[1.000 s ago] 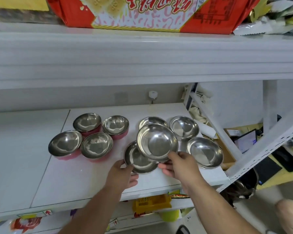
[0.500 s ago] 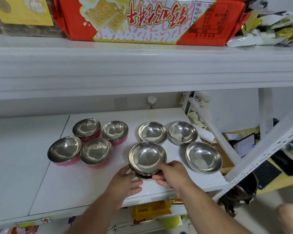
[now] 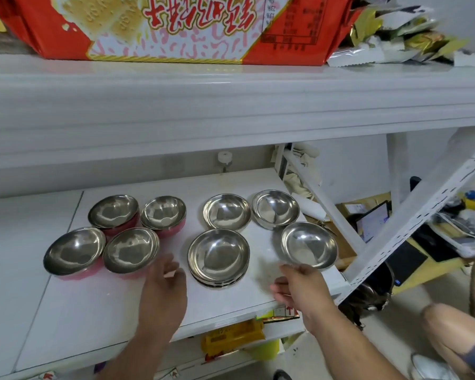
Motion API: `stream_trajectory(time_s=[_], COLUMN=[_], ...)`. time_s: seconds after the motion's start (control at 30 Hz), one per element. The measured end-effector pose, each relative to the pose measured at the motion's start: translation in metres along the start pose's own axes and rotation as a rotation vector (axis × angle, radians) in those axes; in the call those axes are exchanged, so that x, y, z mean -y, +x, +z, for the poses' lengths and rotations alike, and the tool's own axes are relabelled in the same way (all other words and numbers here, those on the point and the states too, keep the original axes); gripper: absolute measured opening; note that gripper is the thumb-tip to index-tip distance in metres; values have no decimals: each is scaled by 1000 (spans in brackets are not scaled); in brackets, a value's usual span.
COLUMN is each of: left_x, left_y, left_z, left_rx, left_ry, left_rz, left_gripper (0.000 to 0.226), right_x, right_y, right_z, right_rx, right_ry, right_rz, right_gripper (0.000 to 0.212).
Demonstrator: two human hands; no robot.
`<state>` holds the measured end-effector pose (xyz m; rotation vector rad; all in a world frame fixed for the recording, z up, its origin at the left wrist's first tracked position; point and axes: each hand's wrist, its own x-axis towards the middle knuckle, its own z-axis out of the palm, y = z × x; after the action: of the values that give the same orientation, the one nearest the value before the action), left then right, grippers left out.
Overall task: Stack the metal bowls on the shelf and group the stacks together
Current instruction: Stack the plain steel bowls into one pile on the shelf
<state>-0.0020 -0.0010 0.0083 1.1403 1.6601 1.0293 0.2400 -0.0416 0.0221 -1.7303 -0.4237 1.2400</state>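
Observation:
On the white shelf a stack of two plain metal bowls stands near the front. Behind it sit two more plain bowls. A further plain bowl is at the right edge, and my right hand touches its near rim with thumb and fingers. My left hand hovers open just left of the stack, holding nothing. Several pink-sided metal bowls cluster on the left part of the shelf.
An upper shelf hangs low overhead with a red biscuit box on it. A slanted white brace borders the shelf's right end. Clutter and a tablet lie beyond it. A knee shows at lower right.
The bowl held in my right hand went down onto the front bowl, making a stack. Both hands let go; the right moved to the rightmost bowl and the left drew back left.

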Motion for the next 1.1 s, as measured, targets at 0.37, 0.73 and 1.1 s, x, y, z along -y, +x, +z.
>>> stream_trajectory(time_s=[0.37,0.73,1.1], left_x=[-60,-35,-27], left_y=[-64,-23,-14], left_z=[95,52,47], left_rx=[388,-276,-51], left_ry=[-21,250,-104], left_rz=[70,-25,-387], left_gripper=[23,48,17], right_x=[4,8,15], right_y=[28,79,71], right_z=[-81,-97,-86], right_rx=[-177,-86,-66], right_ry=[122,-116,55], right_rz=[-14,55,139], right_gripper=[17,38,20])
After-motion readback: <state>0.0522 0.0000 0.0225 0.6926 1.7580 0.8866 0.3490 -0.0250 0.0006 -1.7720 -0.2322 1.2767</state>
